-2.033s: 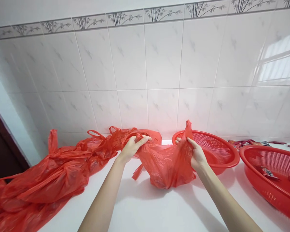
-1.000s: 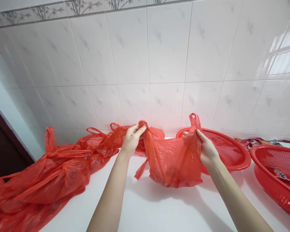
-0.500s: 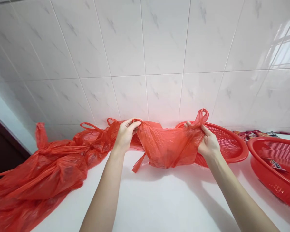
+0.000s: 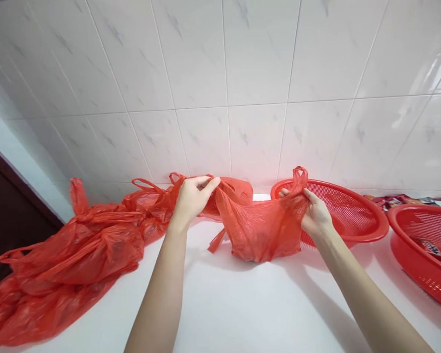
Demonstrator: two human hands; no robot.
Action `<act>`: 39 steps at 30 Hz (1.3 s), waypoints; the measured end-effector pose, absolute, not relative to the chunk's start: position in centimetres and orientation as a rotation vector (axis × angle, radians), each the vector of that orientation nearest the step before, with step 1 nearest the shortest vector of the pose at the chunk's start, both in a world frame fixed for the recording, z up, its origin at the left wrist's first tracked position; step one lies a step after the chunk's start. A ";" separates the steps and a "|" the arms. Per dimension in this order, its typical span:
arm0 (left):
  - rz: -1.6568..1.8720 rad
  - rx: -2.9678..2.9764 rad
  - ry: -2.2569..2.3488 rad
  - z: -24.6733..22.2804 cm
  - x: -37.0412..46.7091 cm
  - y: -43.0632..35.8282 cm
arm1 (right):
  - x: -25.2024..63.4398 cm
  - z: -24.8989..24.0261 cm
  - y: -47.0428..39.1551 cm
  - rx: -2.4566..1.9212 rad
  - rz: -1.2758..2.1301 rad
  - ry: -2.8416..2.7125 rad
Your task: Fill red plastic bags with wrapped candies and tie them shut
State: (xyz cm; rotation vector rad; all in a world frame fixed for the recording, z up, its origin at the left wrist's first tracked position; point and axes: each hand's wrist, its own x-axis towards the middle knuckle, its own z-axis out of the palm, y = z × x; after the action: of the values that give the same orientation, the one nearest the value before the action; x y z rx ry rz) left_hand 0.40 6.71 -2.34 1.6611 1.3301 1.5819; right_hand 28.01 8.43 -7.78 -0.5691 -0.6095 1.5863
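Stretched between my two hands is a thin red plastic bag (image 4: pixel 260 228), its lower part hanging close above the white table; I cannot tell whether it touches. My left hand (image 4: pixel 193 198) pinches the bag's upper left edge between thumb and fingers. On the other side, my right hand (image 4: pixel 313 212) grips the gathered upper right part, with a handle loop sticking up above the fingers. A loose strip of the bag dangles at its lower left. What the bag holds, if anything, is hidden by the red plastic.
A pile of red plastic bags (image 4: pixel 77 260) spreads along the left. A red mesh basket (image 4: pixel 353 211) stands behind my right hand, and a second red basket (image 4: pixel 419 255) with a small packet inside is at the right edge. Colourful packets (image 4: pixel 393 201) lie by the tiled wall (image 4: pixel 257 63).
The bag's top edge now sags between my hands, and its bottom hangs slightly lower. Both hands keep their hold. The view has shifted a little.
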 end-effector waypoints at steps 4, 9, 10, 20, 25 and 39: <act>1.678 1.576 1.377 -2.1 0.5 6.4 | 28.2 -7.9 8.6 -0.598 1.568 -0.592; 1.616 1.494 1.237 -1.7 0.6 6.2 | 28.5 -8.0 8.8 -0.604 1.562 -0.543; 1.578 1.508 1.219 -1.7 0.6 6.1 | 28.6 -8.0 8.9 -0.595 1.568 -0.531; 1.363 1.344 0.979 -1.2 1.0 5.6 | 28.5 -7.5 8.6 -0.602 1.586 -0.453; 1.267 1.658 1.183 -0.8 1.3 4.5 | 28.5 -7.5 8.6 -0.556 1.579 -0.496; 1.517 1.298 0.824 -0.5 1.4 4.6 | 27.9 -6.5 7.8 -0.580 1.547 -0.433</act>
State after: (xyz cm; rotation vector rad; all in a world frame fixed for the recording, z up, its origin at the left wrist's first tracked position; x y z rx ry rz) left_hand 1.38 4.57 -0.55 1.2982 0.8241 1.5170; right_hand 27.91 7.81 -6.50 -0.5796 -0.4328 1.5469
